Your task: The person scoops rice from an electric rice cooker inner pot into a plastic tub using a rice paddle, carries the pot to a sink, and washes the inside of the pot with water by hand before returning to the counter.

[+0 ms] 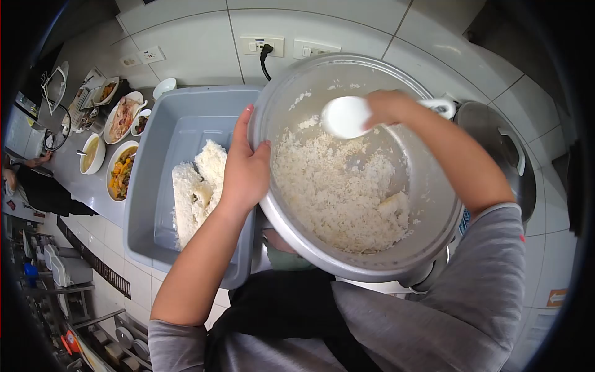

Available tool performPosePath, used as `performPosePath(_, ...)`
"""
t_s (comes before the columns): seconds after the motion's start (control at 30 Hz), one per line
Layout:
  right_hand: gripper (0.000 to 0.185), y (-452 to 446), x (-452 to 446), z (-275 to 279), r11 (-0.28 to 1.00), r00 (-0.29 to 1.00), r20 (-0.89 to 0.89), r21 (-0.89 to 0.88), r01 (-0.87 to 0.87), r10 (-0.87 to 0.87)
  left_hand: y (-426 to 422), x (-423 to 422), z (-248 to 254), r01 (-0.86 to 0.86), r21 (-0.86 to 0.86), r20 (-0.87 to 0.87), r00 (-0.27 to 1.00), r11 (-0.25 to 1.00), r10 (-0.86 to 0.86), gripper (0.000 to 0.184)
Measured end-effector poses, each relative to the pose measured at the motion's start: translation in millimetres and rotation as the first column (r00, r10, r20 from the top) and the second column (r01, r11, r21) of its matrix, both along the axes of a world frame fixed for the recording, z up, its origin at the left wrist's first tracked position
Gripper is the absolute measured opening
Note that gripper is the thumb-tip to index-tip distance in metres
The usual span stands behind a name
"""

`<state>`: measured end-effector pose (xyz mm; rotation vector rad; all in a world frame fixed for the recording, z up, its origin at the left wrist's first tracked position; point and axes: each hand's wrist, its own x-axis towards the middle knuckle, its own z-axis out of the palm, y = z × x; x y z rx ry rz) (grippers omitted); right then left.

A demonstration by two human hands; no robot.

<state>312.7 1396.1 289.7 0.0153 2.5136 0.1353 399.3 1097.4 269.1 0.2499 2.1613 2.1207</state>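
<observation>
A big silver pot [427, 229] is tilted towards me, with loose white cooked rice [334, 192] over its bottom and grains stuck to its wall. My left hand [245, 164] grips the pot's left rim, thumb and fingers on either side of the edge. Inside the pot's upper part, my right hand [392, 108] is closed round a white rice paddle [345, 118]; both are a little blurred, and the paddle's handle is hidden in the hand. Beside the pot on the left is a grey plastic tub [155, 142] holding large clumps of rice [195, 189].
Left of the tub, the counter [59, 146] carries a dish of orange food [122, 170], a bowl of soup [93, 154] and a meat platter [124, 116]. A lidded metal pot [496, 133] stands at right. Another person [46, 186] is far left.
</observation>
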Motion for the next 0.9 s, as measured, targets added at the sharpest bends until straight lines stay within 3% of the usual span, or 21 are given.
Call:
performPosePath(0.1,0.042,54.3,10.9,10.2,0.959,0.959,0.275,0.283,-0.018,-0.064,0.6,-0.2,-0.7,-0.025,0.025,0.000,1.000,0.999,0.025,0.058)
performPosePath(0.13,0.042,66.0,16.5,4.6,0.957,0.958,0.278,0.289,-0.013,-0.071,1.0,-0.5,-1.7,-0.039,0.031,-0.005,0.999,0.999,0.040,0.059)
performPosePath(0.2,0.052,82.5,20.2,-12.6,0.984,0.940,0.298,0.003,0.177,-0.169,0.7,-0.6,2.1,-0.023,0.057,0.019,1.000,0.998,0.022,0.060)
performPosePath(0.4,0.054,61.6,32.0,-25.9,0.975,0.921,0.340,-0.043,0.217,-0.190,0.2,-1.9,-1.3,0.011,0.084,-0.020,1.000,0.996,-0.009,0.063)
performPosePath(0.47,0.054,46.7,38.4,-33.7,0.967,0.916,0.372,-0.140,0.215,-0.150,-0.1,-3.2,-1.1,-0.003,0.078,-0.053,0.999,0.997,0.007,0.063)
performPosePath(0.53,0.053,5.1,48.2,-53.7,0.904,0.915,0.403,-0.399,0.156,0.021,-0.8,-2.7,-0.1,0.006,0.069,-0.014,1.000,0.998,-0.005,0.064)
performPosePath(0.57,0.052,-49.9,57.7,-50.4,0.939,0.897,0.424,-0.343,0.035,0.121,-1.3,-2.7,-0.2,-0.003,0.072,-0.015,1.000,0.997,0.004,0.064)
performPosePath(0.6,0.052,-57.5,50.3,-59.2,0.977,0.925,0.370,-0.215,0.000,0.081,-2.3,-2.7,-0.1,-0.006,0.072,-0.018,1.000,0.997,0.007,0.064)
performPosePath(0.7,0.052,-60.1,50.5,-25.0,0.979,0.956,0.229,-0.137,-0.153,0.181,-2.6,-5.5,0.3,-0.009,0.060,-0.041,0.999,0.998,0.011,0.064)
performPosePath(0.77,0.052,-30.8,44.2,6.8,0.991,0.988,0.089,0.037,-0.132,0.128,-4.3,-1.9,-2.1,-0.002,0.032,-0.033,0.999,0.999,0.003,0.064)
performPosePath(0.8,0.057,1.1,32.1,14.3,0.954,0.969,-0.066,0.205,-0.221,0.239,-4.0,-1.8,-1.2,-0.002,0.056,-0.018,1.000,0.998,0.003,0.064)
performPosePath(0.87,0.059,71.7,17.9,6.9,0.840,0.962,-0.020,0.492,-0.228,0.273,-2.5,-0.6,1.0,-0.006,0.090,-0.009,1.000,0.996,0.007,0.064)
performPosePath(0.9,0.059,76.8,29.0,8.3,0.837,0.962,-0.019,0.498,-0.227,0.273,-1.6,0.5,2.0,-0.014,0.132,0.011,1.000,0.991,0.013,0.063)
